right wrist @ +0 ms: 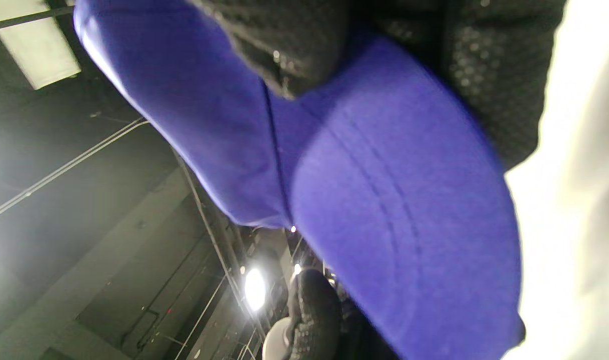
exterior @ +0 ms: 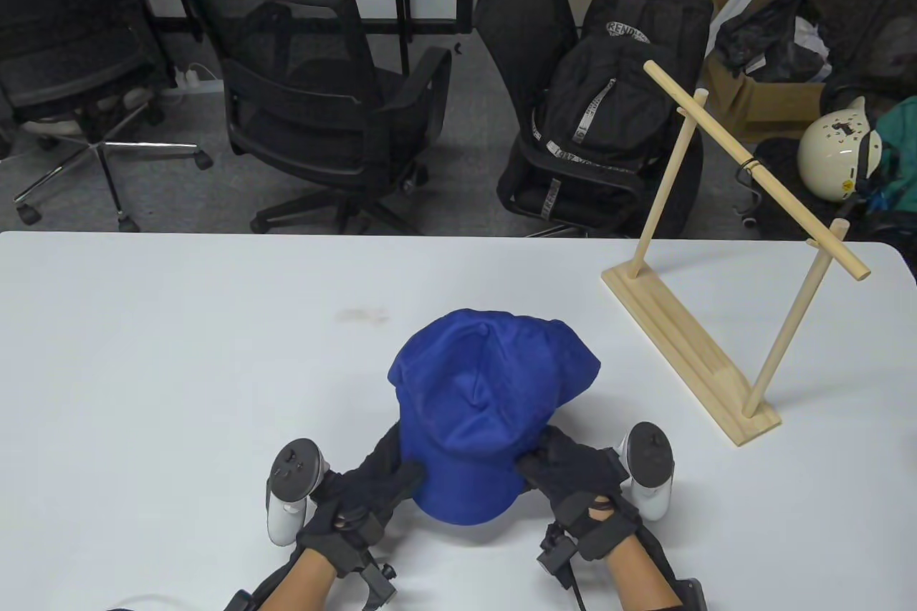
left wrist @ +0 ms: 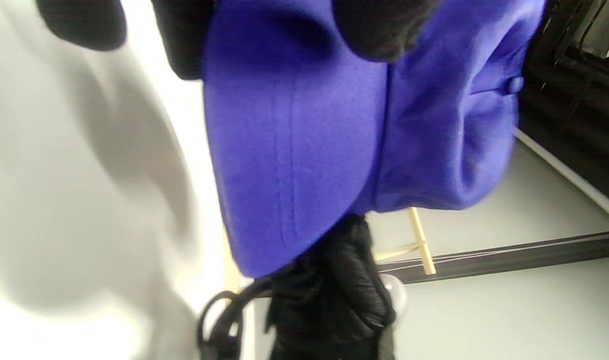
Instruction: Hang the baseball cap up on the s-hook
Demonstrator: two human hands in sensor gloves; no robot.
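Observation:
A blue baseball cap (exterior: pixel 487 396) sits at the front middle of the white table, brim towards me. My left hand (exterior: pixel 401 475) grips the brim's left side and my right hand (exterior: pixel 534 464) grips its right side. The left wrist view shows my gloved fingers (left wrist: pixel 379 25) over the cap (left wrist: pixel 294 150). The right wrist view shows my fingers (right wrist: pixel 294 45) pinching the cap (right wrist: pixel 384 200). A black s-hook (exterior: pixel 750 174) hangs on the rod of a wooden rack (exterior: pixel 688 353) at the table's right. I cannot tell whether the cap touches the table.
The rack's base runs diagonally from the back edge towards the right front. Beyond the table's far edge stand black office chairs (exterior: pixel 322 102), a black backpack (exterior: pixel 609 109) on one of them, and a white helmet (exterior: pixel 834 149).

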